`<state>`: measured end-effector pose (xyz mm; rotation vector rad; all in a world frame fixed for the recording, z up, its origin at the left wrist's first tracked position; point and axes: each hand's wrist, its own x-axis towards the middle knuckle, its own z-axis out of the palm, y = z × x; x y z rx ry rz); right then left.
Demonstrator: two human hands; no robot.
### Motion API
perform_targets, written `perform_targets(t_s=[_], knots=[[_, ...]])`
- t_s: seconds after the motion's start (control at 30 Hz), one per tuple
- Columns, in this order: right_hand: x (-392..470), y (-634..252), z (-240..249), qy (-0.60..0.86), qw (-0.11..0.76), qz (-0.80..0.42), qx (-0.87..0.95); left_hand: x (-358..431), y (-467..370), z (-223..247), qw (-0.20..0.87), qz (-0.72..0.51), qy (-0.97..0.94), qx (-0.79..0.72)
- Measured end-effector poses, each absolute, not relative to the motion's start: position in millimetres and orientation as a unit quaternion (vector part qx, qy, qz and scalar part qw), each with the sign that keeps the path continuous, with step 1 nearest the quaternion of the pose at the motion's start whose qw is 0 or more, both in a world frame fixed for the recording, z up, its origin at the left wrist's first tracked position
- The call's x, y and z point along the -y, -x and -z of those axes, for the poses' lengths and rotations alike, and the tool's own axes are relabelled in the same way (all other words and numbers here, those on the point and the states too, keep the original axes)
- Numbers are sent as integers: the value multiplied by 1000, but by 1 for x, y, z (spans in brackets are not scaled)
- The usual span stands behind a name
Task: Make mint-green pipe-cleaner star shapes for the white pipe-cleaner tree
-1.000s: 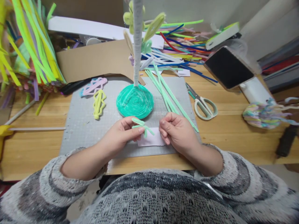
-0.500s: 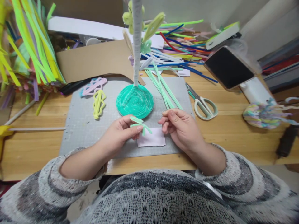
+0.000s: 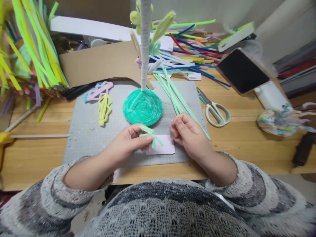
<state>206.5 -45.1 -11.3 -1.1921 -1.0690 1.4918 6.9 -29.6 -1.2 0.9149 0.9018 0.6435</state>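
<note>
My left hand [image 3: 133, 140] pinches a bent mint-green pipe cleaner [image 3: 157, 139] between thumb and fingers, its short ends fanning out. Under those ends a small white paper card [image 3: 161, 148] lies on the grey cutting mat [image 3: 116, 144]. My right hand [image 3: 189, 131] is closed just right of the card, fingers curled in; what they hold, if anything, is hidden. Behind the hands stands a round green coiled base [image 3: 142, 108] with a white wrapped stem [image 3: 144, 49] rising from it. Straight mint-green pipe cleaners [image 3: 172, 92] lie right of the base, some passing behind my right hand.
Scissors [image 3: 217, 113] lie right of the mat, below a phone [image 3: 243, 70]. Yellow [image 3: 105, 110] and pink [image 3: 101, 92] zigzag pieces rest on the mat's left. Loose coloured pipe cleaners [image 3: 192, 49] and a cardboard sheet [image 3: 98, 64] are behind; a bundle [image 3: 37, 49] stands far left.
The left hand and its mint-green piece have shifted slightly right and down. My right hand's fingers have curled in more tightly. More of a mint-green pipe cleaner shows beyond the right hand.
</note>
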Motion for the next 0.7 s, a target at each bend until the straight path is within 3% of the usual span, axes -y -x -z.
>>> perform_targets(t_s=[0.27,0.43,0.7], knots=[[62,-194,9,448,418,-496,615,33,-10,1,731,-298,-442,-425],[59,-196,9,481,402,-512,587,35,-8,-5,619,-369,-532,-446],[57,-200,11,495,329,-504,627,36,-4,-1,417,-262,-746,-448]])
